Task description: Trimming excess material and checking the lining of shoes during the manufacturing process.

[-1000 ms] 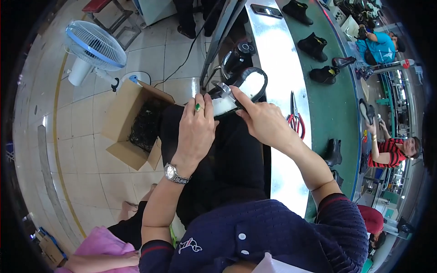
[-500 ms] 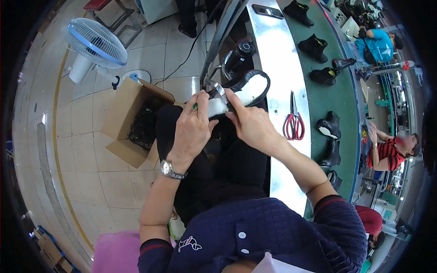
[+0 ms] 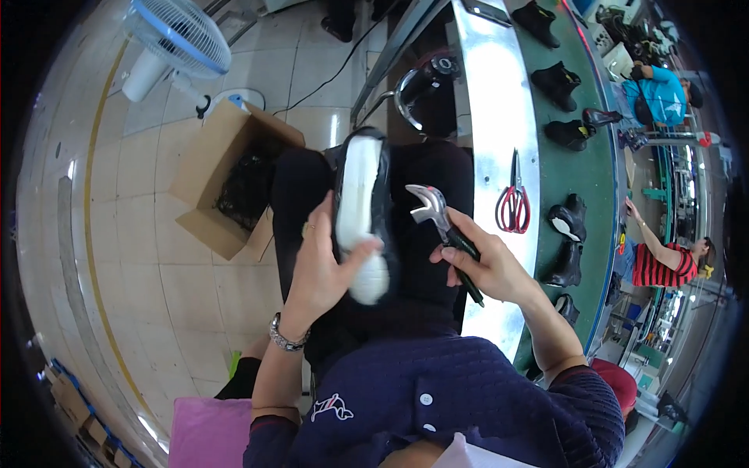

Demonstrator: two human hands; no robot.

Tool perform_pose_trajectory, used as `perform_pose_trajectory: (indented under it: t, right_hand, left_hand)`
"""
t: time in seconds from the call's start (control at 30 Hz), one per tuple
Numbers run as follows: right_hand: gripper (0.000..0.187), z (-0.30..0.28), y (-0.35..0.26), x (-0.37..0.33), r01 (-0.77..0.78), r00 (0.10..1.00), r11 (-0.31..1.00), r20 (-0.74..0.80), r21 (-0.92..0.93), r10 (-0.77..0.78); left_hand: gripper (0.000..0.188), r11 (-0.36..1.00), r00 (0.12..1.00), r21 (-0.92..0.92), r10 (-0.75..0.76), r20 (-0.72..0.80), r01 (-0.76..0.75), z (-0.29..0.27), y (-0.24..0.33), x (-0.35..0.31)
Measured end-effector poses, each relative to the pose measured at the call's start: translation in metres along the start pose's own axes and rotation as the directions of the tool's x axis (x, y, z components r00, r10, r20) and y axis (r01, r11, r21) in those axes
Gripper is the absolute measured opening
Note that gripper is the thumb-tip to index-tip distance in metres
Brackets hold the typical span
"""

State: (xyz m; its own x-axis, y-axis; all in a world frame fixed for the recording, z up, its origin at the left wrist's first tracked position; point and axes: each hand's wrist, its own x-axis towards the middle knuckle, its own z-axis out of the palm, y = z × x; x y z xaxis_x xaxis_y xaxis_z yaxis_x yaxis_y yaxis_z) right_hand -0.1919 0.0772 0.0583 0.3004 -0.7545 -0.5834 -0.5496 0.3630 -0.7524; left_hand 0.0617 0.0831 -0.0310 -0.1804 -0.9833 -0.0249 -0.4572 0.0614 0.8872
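My left hand (image 3: 316, 269) grips a black shoe (image 3: 359, 195), which lies sole up and lengthwise over my lap. Its underside is white, and the near end is slightly blurred. My left thumb presses across the sole. To the right of the shoe, and apart from it, my right hand (image 3: 490, 264) is closed round the dark handle of a claw hammer (image 3: 431, 209). The hammer's metal head points up and left, above my dark trousers.
At my right runs a metal-topped bench (image 3: 499, 101) with red-handled scissors (image 3: 513, 204) and a phone (image 3: 488, 11). Beyond is a green belt (image 3: 558, 164) with several black shoes. An open cardboard box (image 3: 204, 168) and a fan (image 3: 179, 35) stand left. Co-workers sit across the belt.
The shoe has swung from slanting up and right to lying lengthwise, nearer me. My right hand has drawn the hammer off the sole, to the right; my left hand stays with the shoe.
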Motion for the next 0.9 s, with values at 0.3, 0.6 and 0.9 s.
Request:
perform_pose_trajectory:
  t: [0.3,0.6,0.9]
  right_hand:
    - [0.061,0.013,-0.03,0.033,0.353,0.909,0.899,0.32,-0.258,-0.265]
    - [0.063,0.015,-0.106,0.044,0.39,0.874,0.527,0.484,-0.755,0.047]
    - [0.067,0.012,-0.031,0.035,0.44,0.897,0.555,0.369,-0.706,-0.242]
  left_hand:
    - [0.031,0.994,0.963,0.084,-0.04,-0.267,0.064,-0.02,-0.011,-0.007]
    - [0.027,0.89,0.964,0.452,0.168,-0.208,-0.058,0.004,0.004,-0.024]
    - [0.075,-0.224,0.868,-0.863,-0.11,0.485,0.454,0.002,-0.015,0.008]
